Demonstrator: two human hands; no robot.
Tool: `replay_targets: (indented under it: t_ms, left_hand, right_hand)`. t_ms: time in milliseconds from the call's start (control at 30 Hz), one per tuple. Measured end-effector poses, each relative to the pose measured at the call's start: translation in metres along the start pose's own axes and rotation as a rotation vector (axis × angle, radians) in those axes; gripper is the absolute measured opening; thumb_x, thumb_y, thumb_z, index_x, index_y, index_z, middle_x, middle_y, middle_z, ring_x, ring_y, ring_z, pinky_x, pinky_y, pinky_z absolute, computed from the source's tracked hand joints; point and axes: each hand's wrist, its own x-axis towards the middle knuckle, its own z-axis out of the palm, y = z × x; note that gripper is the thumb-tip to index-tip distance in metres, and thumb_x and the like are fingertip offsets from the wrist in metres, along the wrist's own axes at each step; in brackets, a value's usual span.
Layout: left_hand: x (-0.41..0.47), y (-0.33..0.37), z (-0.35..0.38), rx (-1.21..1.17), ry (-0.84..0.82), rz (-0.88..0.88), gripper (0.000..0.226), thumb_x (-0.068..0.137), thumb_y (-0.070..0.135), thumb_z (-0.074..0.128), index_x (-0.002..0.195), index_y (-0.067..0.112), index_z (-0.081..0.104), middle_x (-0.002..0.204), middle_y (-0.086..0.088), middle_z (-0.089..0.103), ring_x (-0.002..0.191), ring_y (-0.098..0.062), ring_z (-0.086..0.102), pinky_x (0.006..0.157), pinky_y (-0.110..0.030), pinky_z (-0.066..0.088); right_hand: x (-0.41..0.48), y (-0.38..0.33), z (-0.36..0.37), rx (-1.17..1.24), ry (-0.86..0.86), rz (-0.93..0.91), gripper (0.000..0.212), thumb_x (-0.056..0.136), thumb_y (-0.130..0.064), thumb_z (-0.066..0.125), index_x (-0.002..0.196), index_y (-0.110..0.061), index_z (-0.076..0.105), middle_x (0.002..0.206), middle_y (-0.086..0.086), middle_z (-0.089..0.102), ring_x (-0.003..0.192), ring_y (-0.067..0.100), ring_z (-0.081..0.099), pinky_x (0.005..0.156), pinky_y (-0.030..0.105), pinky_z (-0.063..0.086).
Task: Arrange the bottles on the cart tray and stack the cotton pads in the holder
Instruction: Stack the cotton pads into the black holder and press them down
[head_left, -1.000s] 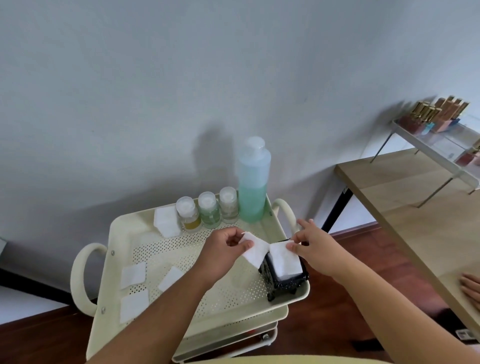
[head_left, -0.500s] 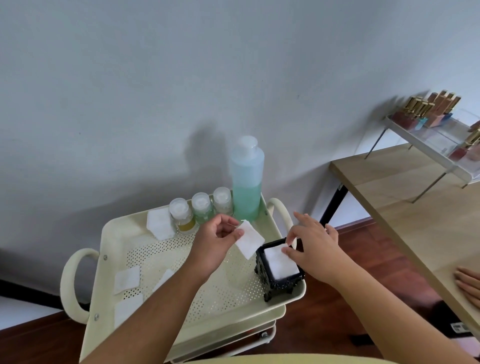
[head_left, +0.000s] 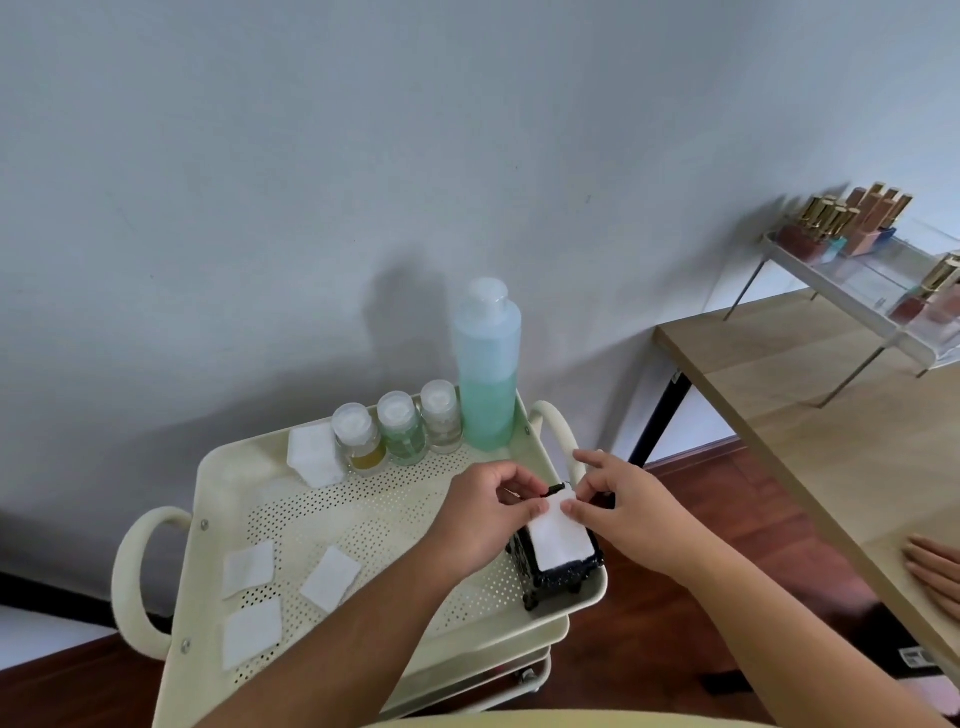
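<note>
A black square holder (head_left: 563, 574) stands at the near right corner of the cream cart tray (head_left: 218, 470). A white cotton pad (head_left: 560, 535) lies on top of the holder. My left hand (head_left: 488, 519) pinches the pad's far left edge, and my right hand (head_left: 618, 501) touches its right edge with the fingertips. Three loose pads (head_left: 249, 569) (head_left: 330, 578) (head_left: 252, 633) lie on the tray's near left, and a small stack of pads (head_left: 314, 454) sits at the back. A tall blue-green bottle (head_left: 487, 369) and three small bottles (head_left: 400, 428) line the back edge.
A wooden table (head_left: 810, 384) stands to the right, carrying a clear rack of nail polish bottles (head_left: 852, 221). Another person's fingers (head_left: 932, 569) rest on the table's near edge. The cart stands against a grey wall on a dark wood floor.
My left hand has carried its pad right onto the holder. My right hand has lifted off the earlier pad and now touches the new pad's right edge.
</note>
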Motion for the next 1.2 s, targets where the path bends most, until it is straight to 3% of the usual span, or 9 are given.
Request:
replay_targets:
  t_ms: [67, 267, 400, 533, 700, 900, 1200]
  left_hand:
    - [-0.001, 0.000, 0.003, 0.050, 0.029, 0.027, 0.011, 0.075, 0.018, 0.076, 0.077, 0.025, 0.069, 0.078, 0.002, 0.070, 0.068, -0.006, 0.060, 0.069, -0.021, 0.053]
    - [-0.005, -0.001, 0.007, 0.192, 0.103, 0.147, 0.008, 0.075, 0.016, 0.074, 0.076, 0.019, 0.067, 0.072, 0.005, 0.066, 0.064, -0.004, 0.057, 0.060, -0.011, 0.045]
    - [-0.008, -0.004, 0.008, 0.354, 0.121, 0.237, 0.011, 0.078, 0.026, 0.072, 0.084, 0.021, 0.064, 0.088, 0.008, 0.056, 0.078, -0.004, 0.053, 0.070, -0.009, 0.038]
    - [-0.012, -0.011, 0.002, 0.551, 0.130, 0.276, 0.021, 0.073, 0.043, 0.069, 0.089, 0.032, 0.062, 0.104, 0.016, 0.048, 0.102, -0.005, 0.043, 0.087, -0.022, 0.036]
    - [-0.015, -0.014, -0.001, 0.683, 0.082, 0.223, 0.037, 0.062, 0.059, 0.060, 0.094, 0.039, 0.060, 0.124, 0.019, 0.042, 0.118, -0.004, 0.032, 0.095, -0.025, 0.024]
    - [-0.014, -0.011, 0.008, 0.766, 0.066, 0.177, 0.041, 0.063, 0.059, 0.062, 0.097, 0.036, 0.063, 0.135, 0.015, 0.040, 0.127, -0.009, 0.030, 0.102, -0.032, 0.025]
    - [-0.011, -0.011, 0.013, 0.831, 0.086, 0.147, 0.044, 0.064, 0.058, 0.063, 0.099, 0.032, 0.068, 0.139, 0.012, 0.042, 0.130, -0.011, 0.030, 0.103, -0.036, 0.028]
  right_hand:
    - [0.001, 0.001, 0.003, -0.043, 0.032, -0.012, 0.017, 0.081, -0.040, 0.067, 0.069, -0.028, 0.062, 0.144, -0.014, 0.041, 0.128, 0.010, 0.043, 0.110, 0.046, 0.028]
    - [0.005, 0.005, 0.014, -0.169, 0.059, -0.033, 0.025, 0.084, -0.043, 0.062, 0.063, -0.035, 0.049, 0.152, -0.010, 0.029, 0.144, 0.010, 0.010, 0.114, 0.043, 0.007]
    - [0.006, 0.008, 0.019, -0.210, 0.123, -0.058, 0.019, 0.084, -0.044, 0.060, 0.074, -0.032, 0.050, 0.152, -0.009, 0.029, 0.144, 0.011, 0.010, 0.114, 0.043, 0.008]
    - [0.004, 0.009, 0.014, -0.212, 0.171, -0.128, 0.018, 0.084, -0.039, 0.061, 0.084, -0.031, 0.045, 0.149, -0.008, 0.032, 0.143, 0.014, 0.015, 0.112, 0.042, 0.015]
    - [0.000, 0.011, 0.007, -0.304, 0.025, -0.242, 0.019, 0.079, -0.043, 0.065, 0.095, -0.041, 0.054, 0.155, -0.011, 0.017, 0.145, 0.010, -0.001, 0.114, 0.039, 0.006]
    - [0.004, 0.006, 0.008, -0.514, -0.020, -0.226, 0.032, 0.073, -0.048, 0.068, 0.103, -0.040, 0.060, 0.159, -0.006, 0.005, 0.146, 0.018, -0.005, 0.115, 0.047, 0.003]
    - [0.012, 0.001, 0.013, -0.669, -0.048, -0.232, 0.030, 0.071, -0.047, 0.070, 0.096, -0.033, 0.065, 0.159, -0.005, 0.004, 0.146, 0.020, -0.004, 0.115, 0.052, 0.005]
